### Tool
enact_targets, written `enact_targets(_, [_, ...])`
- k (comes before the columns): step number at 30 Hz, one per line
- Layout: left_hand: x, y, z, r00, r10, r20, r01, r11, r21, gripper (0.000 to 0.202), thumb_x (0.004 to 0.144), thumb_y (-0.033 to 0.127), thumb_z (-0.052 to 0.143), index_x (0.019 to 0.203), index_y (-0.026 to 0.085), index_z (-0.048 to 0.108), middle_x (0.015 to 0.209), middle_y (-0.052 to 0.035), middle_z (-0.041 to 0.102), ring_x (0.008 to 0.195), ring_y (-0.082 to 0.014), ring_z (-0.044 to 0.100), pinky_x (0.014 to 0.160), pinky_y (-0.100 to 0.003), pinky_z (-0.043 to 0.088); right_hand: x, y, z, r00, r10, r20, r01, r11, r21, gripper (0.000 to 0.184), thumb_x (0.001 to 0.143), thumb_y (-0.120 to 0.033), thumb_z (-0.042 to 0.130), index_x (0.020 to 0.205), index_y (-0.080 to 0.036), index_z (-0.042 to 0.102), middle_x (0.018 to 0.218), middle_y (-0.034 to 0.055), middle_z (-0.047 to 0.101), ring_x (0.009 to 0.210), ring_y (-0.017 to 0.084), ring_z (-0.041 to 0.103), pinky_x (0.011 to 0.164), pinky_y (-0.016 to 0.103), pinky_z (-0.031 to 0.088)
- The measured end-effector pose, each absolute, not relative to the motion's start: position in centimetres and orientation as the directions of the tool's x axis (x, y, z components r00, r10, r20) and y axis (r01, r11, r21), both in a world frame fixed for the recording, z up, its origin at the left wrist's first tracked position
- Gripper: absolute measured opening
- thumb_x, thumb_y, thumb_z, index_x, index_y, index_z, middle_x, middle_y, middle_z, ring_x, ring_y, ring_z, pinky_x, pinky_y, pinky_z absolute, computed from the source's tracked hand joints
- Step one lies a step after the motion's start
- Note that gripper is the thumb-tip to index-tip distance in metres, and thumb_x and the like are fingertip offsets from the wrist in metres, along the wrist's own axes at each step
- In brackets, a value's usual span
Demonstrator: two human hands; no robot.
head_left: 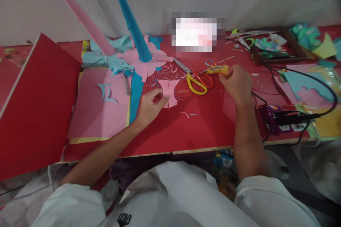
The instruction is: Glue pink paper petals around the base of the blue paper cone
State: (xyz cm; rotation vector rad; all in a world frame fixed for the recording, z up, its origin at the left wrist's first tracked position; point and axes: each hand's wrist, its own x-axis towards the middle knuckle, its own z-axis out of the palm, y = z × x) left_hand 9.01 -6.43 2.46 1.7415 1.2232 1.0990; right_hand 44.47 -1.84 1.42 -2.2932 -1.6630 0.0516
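Observation:
My left hand (150, 106) pinches a pink paper cutout (168, 88) with slits at its top and bottom edges, just over the red tabletop. My right hand (238, 83) is closed on a yellow tube (217, 70) with dark marks, its narrow end pointing left. Between the hands lies a pair of scissors (197, 81) with one yellow and one red handle, blades toward the upper left. Thin paper trimmings (170, 69) are scattered around the blades. Behind my left hand, a blue paper cone (134, 30) stands tilted on a pink scalloped paper base (156, 55).
A pink paper tube (85, 21) leans at the back left. Pink sheets (90, 113) lie beside an upright red board (39, 106). To the right are a dark tray (285, 56) of paper pieces, a purple box (270, 118) and black cables (319, 78). A blurred bright rectangle (195, 33) is at the back.

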Motion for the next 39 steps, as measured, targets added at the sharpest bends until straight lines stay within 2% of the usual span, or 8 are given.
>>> enact_targets(5, [9.0,-6.5,2.4,0.176,0.958,0.226,0.328,-0.273,0.904,0.045,0.093,0.058,0.071,0.074,0.019,0.058,0.074,0.0007,0.06,0.072,-0.0136,0.05,0.072,-0.029,0.043,44.6,-1.8,1.7,0.404,0.893,0.197,0.902,-0.353,-0.248,0.037,0.095,-0.046,0.07,0.116,-0.017,0.062,0.124,0.023,0.067,0.116,0.037,0.064,0.096,0.052,0.051])
enact_targets(9, [9.0,-6.4,2.5,0.173,0.959,0.226,0.329,-0.273,0.904,0.047,0.093,0.06,0.071,0.072,0.02,0.055,0.071,0.0015,0.055,0.07,-0.0137,0.048,0.07,-0.029,0.041,42.1,-2.3,2.6,0.22,0.922,0.32,0.955,-0.137,-0.262,0.03,0.104,-0.047,0.058,0.113,-0.019,0.063,0.123,0.0196,0.067,0.121,0.035,0.061,0.104,0.052,0.048])
enact_targets(13, [9.0,-6.4,2.5,0.168,0.958,0.232,0.338,-0.277,0.899,0.05,0.093,0.062,0.07,0.071,0.02,0.053,0.069,0.0025,0.052,0.07,-0.0134,0.046,0.069,-0.029,0.04,39.2,-3.0,2.9,-0.047,0.976,0.213,0.942,0.114,-0.316,0.033,0.105,-0.051,0.057,0.118,-0.022,0.066,0.108,0.0136,0.071,0.105,0.033,0.066,0.092,0.047,0.051])
enact_targets(22, [8.9,-6.4,2.5,0.178,0.955,0.237,0.317,-0.284,0.905,0.046,0.094,0.056,0.071,0.072,0.02,0.054,0.071,0.0024,0.053,0.07,-0.0131,0.047,0.07,-0.03,0.04,37.3,-3.3,1.1,-0.198,0.964,0.176,0.963,0.225,-0.148,0.035,0.105,-0.036,0.055,0.136,-0.02,0.061,0.111,0.0172,0.075,0.101,0.033,0.069,0.081,0.043,0.053])
enact_targets(25, [8.9,-6.4,2.7,0.173,0.954,0.245,0.338,-0.291,0.895,0.048,0.094,0.059,0.07,0.071,0.02,0.054,0.071,0.0021,0.053,0.07,-0.0134,0.047,0.07,-0.029,0.041,37.6,-3.2,0.8,-0.188,0.966,0.175,0.933,0.231,-0.277,0.035,0.104,-0.038,0.058,0.135,-0.022,0.06,0.102,0.0137,0.076,0.09,0.031,0.071,0.076,0.041,0.051])
enact_targets(29, [8.8,-6.3,2.6,0.168,0.954,0.249,0.33,-0.292,0.897,0.049,0.094,0.061,0.07,0.07,0.02,0.053,0.069,0.002,0.053,0.069,-0.0134,0.047,0.069,-0.029,0.042,37.9,-2.9,1.2,-0.108,0.979,0.17,0.797,0.188,-0.574,0.041,0.097,-0.056,0.069,0.124,-0.026,0.061,0.079,0.0008,0.07,0.069,0.023,0.066,0.069,0.036,0.048])
enact_targets(34, [8.7,-6.2,2.2,0.169,0.959,0.226,0.329,-0.271,0.905,0.044,0.095,0.056,0.07,0.075,0.019,0.058,0.075,0.0001,0.061,0.072,-0.0141,0.052,0.071,-0.029,0.044,37.3,-2.7,1.7,-0.026,0.993,0.113,0.427,0.114,-0.897,0.053,0.082,-0.07,0.08,0.108,-0.028,0.062,0.064,-0.0061,0.061,0.052,0.015,0.054,0.053,0.031,0.041])
enact_targets(39, [8.6,-6.1,2.3,0.166,0.952,0.256,0.317,-0.297,0.901,0.042,0.095,0.051,0.07,0.072,0.019,0.054,0.07,0.0026,0.052,0.069,-0.0123,0.046,0.068,-0.027,0.041,35.7,-3.1,2.4,0.028,0.999,0.038,0.031,0.037,-0.999,0.055,0.069,-0.059,0.094,0.105,-0.03,0.063,0.067,-0.0066,0.064,0.054,0.013,0.056,0.049,0.028,0.041])
